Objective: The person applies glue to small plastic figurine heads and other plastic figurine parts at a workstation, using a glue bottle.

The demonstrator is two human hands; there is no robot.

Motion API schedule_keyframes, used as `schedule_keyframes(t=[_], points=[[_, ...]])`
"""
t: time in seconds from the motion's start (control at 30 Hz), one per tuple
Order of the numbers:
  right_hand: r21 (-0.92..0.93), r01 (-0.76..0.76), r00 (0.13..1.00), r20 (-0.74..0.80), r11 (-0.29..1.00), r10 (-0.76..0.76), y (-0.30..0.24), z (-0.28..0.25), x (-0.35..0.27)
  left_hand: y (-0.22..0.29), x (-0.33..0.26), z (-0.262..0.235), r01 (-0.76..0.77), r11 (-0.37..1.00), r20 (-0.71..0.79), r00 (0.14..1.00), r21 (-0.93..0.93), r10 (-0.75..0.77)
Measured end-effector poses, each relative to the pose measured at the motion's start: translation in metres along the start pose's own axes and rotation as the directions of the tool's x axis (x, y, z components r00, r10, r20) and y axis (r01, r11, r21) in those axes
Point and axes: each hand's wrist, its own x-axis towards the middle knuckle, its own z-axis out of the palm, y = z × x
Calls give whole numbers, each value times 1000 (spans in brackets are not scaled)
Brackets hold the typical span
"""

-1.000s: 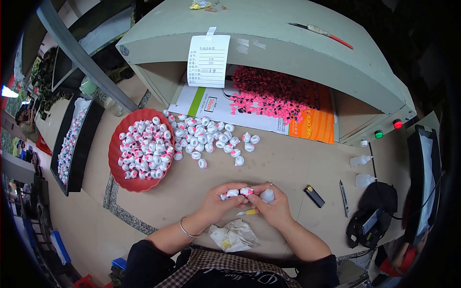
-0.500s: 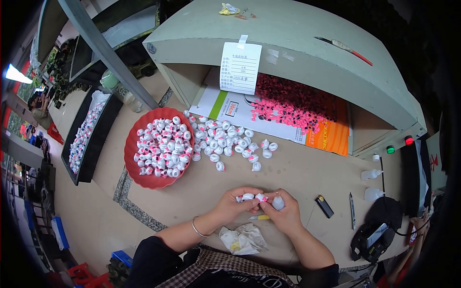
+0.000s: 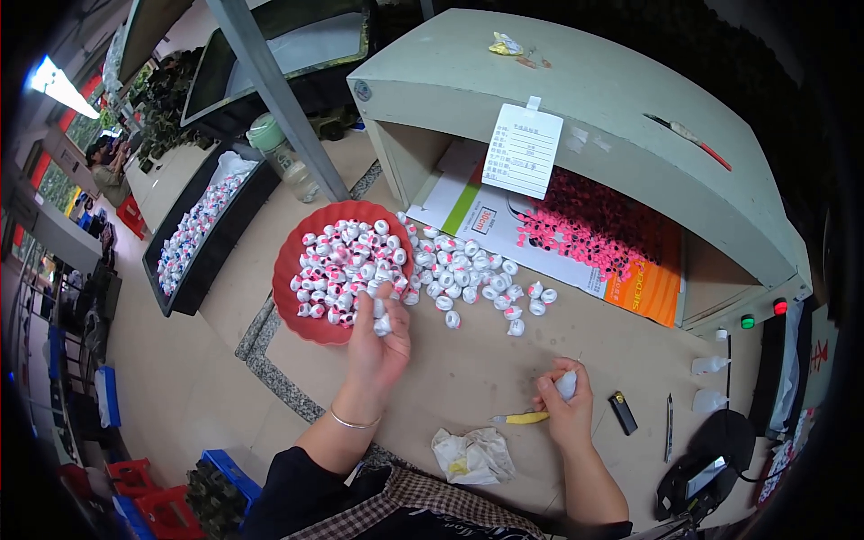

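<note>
Left hand (image 3: 376,346) raised over the near rim of the round red tray (image 3: 290,270), fingers curled, pinching a few small white pieces (image 3: 381,321) at the fingertips. Tray heaped with white-and-pink pieces (image 3: 346,265); a spill of more white pieces (image 3: 468,279) trailing off to its right across the brown tabletop (image 3: 468,360). Right hand (image 3: 567,405) low on the table, well apart from the left, closed around a single white piece (image 3: 566,384) at the thumb and forefinger, with a thin yellow-handled tool (image 3: 524,418) lying just beside its heel, touching or nearly so; cannot tell which. Crumpled clear wrapper with a yellow scrap (image 3: 472,454) near the body, between the two forearms. Black lighter-shaped object (image 3: 623,412) and a slim pen (image 3: 669,427) right of the right hand. Behind the spill, a pale green hood-like cabinet (image 3: 576,99) with a white rectangular printed slip (image 3: 524,150) taped to its front edge. Under the hood, a flat white sheet with a green stripe (image 3: 477,211), an orange sheet (image 3: 652,288) and a heap of pink-and-black bits (image 3: 598,225). Green and red lamps (image 3: 761,314) at the cabinet's right end. Long black tray of white and coloured pieces (image 3: 202,225) far left, beyond a grey post (image 3: 279,99), with a clear bottle with a green cap (image 3: 283,157) beside it
</note>
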Motion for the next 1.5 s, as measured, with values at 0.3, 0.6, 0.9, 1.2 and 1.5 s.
schedule_keyframes(t=[0.3,0.6,0.9,1.2,1.5], points=[[-93,257,966,66,962,-251,-25,-9,-5,-65,-18,13,523,730,-151,844,440,-514],[-52,416,906,107,908,-409,-4,3,-8,-98,-27,-2,512,512,-175,804,690,-568],[140,63,991,111,988,-78,-37,-39,-9,-89,-17,-16,552,699,-178,825,454,-536],[204,114,981,132,972,-142,-21,-33,-15,-88,-11,-15,575,698,-138,804,427,-579],[97,439,893,59,893,-445,-4,-25,-13,-89,-17,-24,523,676,-165,838,519,-521]])
